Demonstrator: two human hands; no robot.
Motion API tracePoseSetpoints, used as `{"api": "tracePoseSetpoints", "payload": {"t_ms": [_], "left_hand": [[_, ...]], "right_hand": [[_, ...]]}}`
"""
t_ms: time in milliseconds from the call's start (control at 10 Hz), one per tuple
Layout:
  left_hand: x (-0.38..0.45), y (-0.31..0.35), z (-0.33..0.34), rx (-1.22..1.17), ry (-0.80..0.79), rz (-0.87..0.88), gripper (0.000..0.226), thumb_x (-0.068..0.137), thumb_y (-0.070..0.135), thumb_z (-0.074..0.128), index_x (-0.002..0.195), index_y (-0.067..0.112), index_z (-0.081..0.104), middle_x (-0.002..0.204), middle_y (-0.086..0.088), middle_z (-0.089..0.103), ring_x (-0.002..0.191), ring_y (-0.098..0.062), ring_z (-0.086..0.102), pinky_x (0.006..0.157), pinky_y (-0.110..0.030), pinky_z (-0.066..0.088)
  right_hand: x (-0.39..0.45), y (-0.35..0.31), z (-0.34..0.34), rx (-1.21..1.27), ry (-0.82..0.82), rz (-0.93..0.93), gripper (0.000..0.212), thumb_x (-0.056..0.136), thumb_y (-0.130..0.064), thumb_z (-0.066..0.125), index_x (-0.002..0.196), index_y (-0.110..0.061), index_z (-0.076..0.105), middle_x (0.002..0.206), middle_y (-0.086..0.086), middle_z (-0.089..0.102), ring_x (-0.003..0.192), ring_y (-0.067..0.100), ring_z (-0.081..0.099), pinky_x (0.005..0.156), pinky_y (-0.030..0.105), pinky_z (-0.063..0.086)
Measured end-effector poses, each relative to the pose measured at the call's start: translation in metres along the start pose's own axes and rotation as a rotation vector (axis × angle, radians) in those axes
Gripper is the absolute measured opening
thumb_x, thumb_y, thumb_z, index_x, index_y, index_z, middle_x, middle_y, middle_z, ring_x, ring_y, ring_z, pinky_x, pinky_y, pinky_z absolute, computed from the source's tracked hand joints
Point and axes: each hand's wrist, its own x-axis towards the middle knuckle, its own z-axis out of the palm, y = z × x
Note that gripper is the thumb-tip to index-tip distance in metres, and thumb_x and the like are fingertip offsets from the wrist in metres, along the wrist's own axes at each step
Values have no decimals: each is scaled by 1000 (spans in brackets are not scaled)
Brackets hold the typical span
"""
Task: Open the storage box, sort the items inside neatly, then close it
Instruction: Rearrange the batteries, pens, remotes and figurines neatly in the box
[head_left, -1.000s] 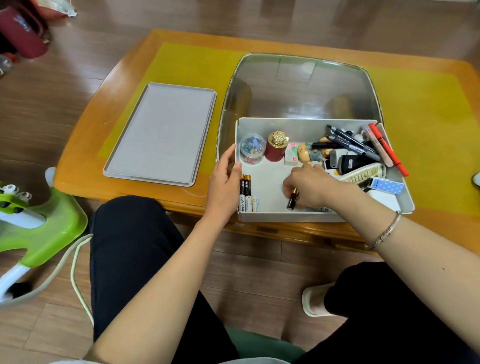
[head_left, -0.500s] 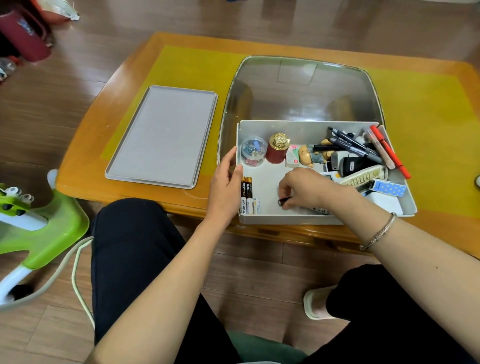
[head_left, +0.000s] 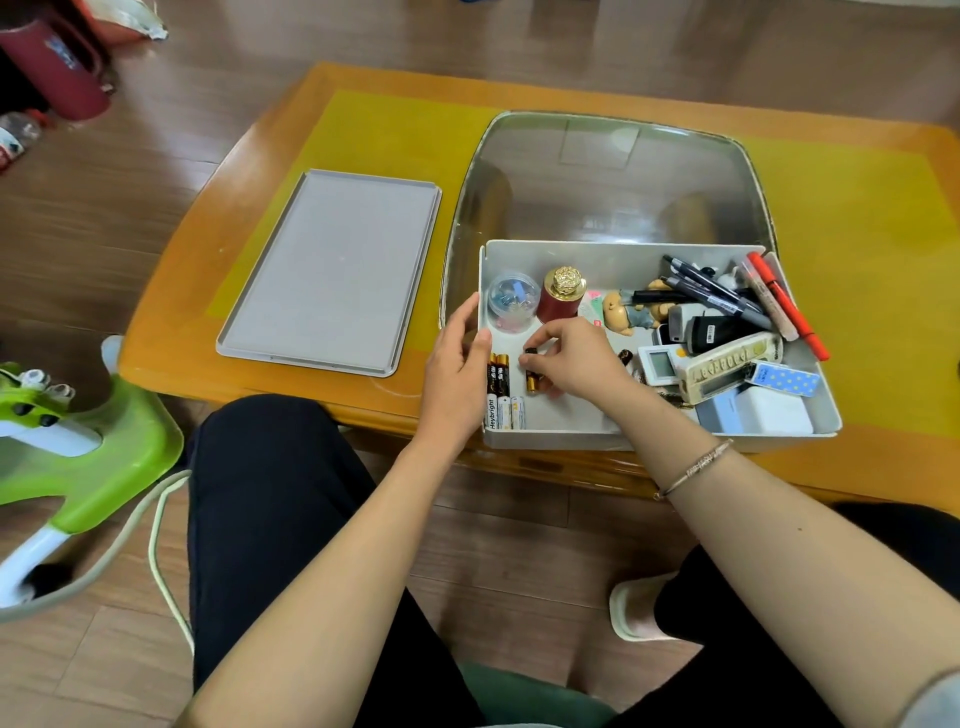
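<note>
The grey storage box (head_left: 618, 255) stands open at the table's front edge. Its grey lid (head_left: 332, 270) lies flat to the left. My left hand (head_left: 454, 364) holds the box's left wall, thumb over the rim. My right hand (head_left: 571, 358) is inside the box and pinches a black-and-gold battery (head_left: 531, 370). Several batteries (head_left: 501, 389) lie side by side in the front left corner. A clear round tub of clips (head_left: 513, 297) and a red jar with a gold top (head_left: 560, 296) stand at the back left. Pens, remotes and a bear figure are heaped on the right.
The box sits on a wooden table (head_left: 171, 291) with a yellow mat and a glass centre panel (head_left: 608, 171). A green and white appliance (head_left: 62, 447) with a cord stands on the floor at the left. My knees are under the table's front edge.
My right hand moved left across the box floor with the battery, from the middle front towards the row of batteries. The left hand stayed on the box's left wall.
</note>
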Motion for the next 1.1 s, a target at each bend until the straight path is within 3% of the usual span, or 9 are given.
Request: {"api": "tracePoseSetpoints", "payload": {"t_ms": [200,400,600,700,900,1000,1100], "left_hand": [[0,0,0,5,-4,7,42,102,23,42,144,27,38,144,2,46,130,-13,44,102,-43,46],[0,0,0,8,-2,10,42,102,23,42,144,27,38,144,3,45,130,-11,43,103,-40,46],[0,-1,0,10,-1,12,42,102,23,42,144,28,38,144,4,46,129,-10,44,103,-38,46],[0,-1,0,-2,-4,6,42,102,22,43,143,27,39,142,2,47,128,-12,47,101,-41,48],[0,-1,0,-7,-13,-3,42,102,23,42,144,27,38,143,2,46,128,-13,46,101,-43,48],[1,-1,0,-16,-18,-17,42,102,24,42,144,28,38,143,2,46,129,-14,46,101,-45,48],[1,-1,0,-13,-18,-20,42,102,24,42,144,27,37,144,1,46,130,-17,45,101,-46,47]], "right_hand": [[0,-5,1,95,-127,70,13,89,-13,65,101,-9,64,73,12,70,59,20,68,56,32,59],[-5,-8,2,-19,-212,-9,31,89,-6,59,120,-12,58,75,10,70,74,26,70,79,37,57],[-7,-9,-4,-22,-268,-43,37,89,-4,58,125,-13,57,83,12,68,75,24,67,74,33,57],[-9,-4,-16,-157,-222,-144,44,86,-15,66,129,-17,54,94,0,60,69,3,54,69,19,41],[-14,8,-64,-425,-209,-228,33,85,-15,68,117,-19,64,109,2,64,85,10,55,77,21,40],[-15,10,-82,-646,-220,-232,32,84,-15,66,115,-24,65,114,1,64,102,18,58,85,28,44],[-19,13,-84,-826,-277,-247,35,81,-22,69,114,-32,65,115,0,62,111,23,51,87,34,39]]}}
